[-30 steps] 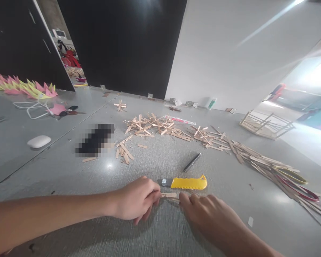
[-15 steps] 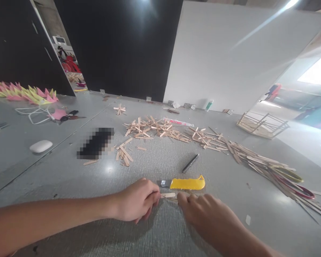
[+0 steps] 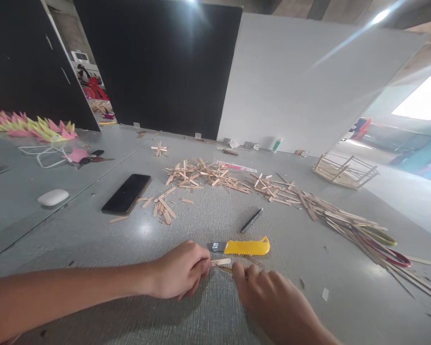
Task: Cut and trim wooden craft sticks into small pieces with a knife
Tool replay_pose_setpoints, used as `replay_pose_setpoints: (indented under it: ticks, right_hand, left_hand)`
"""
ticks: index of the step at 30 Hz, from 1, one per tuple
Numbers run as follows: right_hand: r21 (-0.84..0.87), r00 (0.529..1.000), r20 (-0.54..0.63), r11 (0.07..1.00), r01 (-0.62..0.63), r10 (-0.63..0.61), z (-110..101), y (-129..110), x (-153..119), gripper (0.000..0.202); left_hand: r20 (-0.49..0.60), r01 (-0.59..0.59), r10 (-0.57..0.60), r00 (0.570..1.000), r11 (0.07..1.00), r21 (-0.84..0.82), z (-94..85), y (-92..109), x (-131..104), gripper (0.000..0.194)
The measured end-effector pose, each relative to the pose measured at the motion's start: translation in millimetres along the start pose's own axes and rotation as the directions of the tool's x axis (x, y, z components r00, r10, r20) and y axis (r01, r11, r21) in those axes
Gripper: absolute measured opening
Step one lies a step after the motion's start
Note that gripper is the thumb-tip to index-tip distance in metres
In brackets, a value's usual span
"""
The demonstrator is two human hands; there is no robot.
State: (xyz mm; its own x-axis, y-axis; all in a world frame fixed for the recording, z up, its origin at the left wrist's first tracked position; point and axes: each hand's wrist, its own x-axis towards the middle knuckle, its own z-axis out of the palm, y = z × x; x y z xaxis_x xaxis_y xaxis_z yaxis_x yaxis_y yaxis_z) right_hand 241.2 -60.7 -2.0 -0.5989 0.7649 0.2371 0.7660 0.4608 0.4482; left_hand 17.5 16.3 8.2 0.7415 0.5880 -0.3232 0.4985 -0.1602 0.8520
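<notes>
My left hand point(image 3: 185, 269) is closed, pinching a pale craft stick point(image 3: 221, 262) whose rounded end points right. Just right of it, my right hand point(image 3: 269, 292) is curled palm down near the tabletop. A thin brown wooden strip point(image 3: 225, 270) runs from below the craft stick into its fingers, which hide the far part. Beyond both hands lies a yellow utility knife point(image 3: 247, 247) with its blade end to the left. Behind the knife rests a dark pen point(image 3: 252, 220).
A heap of craft sticks point(image 3: 201, 173) spreads across the middle, with long thin sticks point(image 3: 345, 220) and scissors point(image 3: 384, 244) at right. To the left are a phone point(image 3: 127, 193) and a white case point(image 3: 53, 197). A small stick frame point(image 3: 345, 171) stands far right.
The view has shifted slightly, moving things a little left in the picture. My hands keep nearly the same pose, with the gap between them about the same.
</notes>
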Motion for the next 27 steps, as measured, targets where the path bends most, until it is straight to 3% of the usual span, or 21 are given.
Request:
replay_pose_setpoints:
  ticks: [4,8,12,15,17,20,23,25,27]
  right_hand:
    - [-0.187,0.989,0.081,0.977,-0.106,0.123,-15,-29,5,0.021]
    - [-0.159,0.993,0.087,0.985,-0.061,0.076,-8,-26,3,0.017]
    - [-0.040,0.996,0.038,0.996,-0.075,0.077,5,-11,-8,0.023]
    - [0.197,0.995,-0.030,0.977,-0.082,0.090,12,-3,-10,0.026]
    - [0.400,0.993,-0.068,0.914,-0.064,0.099,13,3,-7,0.019]
    - [0.649,0.988,0.013,0.750,-0.125,0.154,10,9,-1,0.020]
    - [0.751,0.979,0.064,0.637,-0.175,0.193,7,13,2,0.019]
    - [0.777,0.978,0.015,0.613,-0.143,0.208,7,15,1,0.017]
    - [0.787,0.977,-0.032,0.608,-0.104,0.209,8,16,-1,0.015]
  left_hand:
    - [-0.043,-0.015,0.018,0.999,0.998,0.059,2.9,-1,-2,0.029]
    - [-0.062,-0.032,0.041,0.997,0.989,0.141,6.2,0,-4,0.036]
    - [-0.187,-0.052,0.110,0.976,0.956,0.288,15.4,-1,-6,0.034]
    - [-0.289,-0.045,0.196,0.937,0.888,0.457,23.5,-6,-9,0.030]
    - [-0.331,-0.077,0.362,0.871,0.767,0.637,25.4,-9,-10,0.036]
    - [-0.310,-0.148,0.639,0.704,0.559,0.816,21.3,-8,-13,0.040]
    - [-0.225,-0.171,0.800,0.556,0.376,0.911,12.9,1,-18,0.028]
    - [-0.120,-0.144,0.856,0.502,0.219,0.965,7.7,7,-23,0.019]
    - [-0.026,-0.108,0.879,0.477,0.088,0.990,4.0,13,-28,0.018]
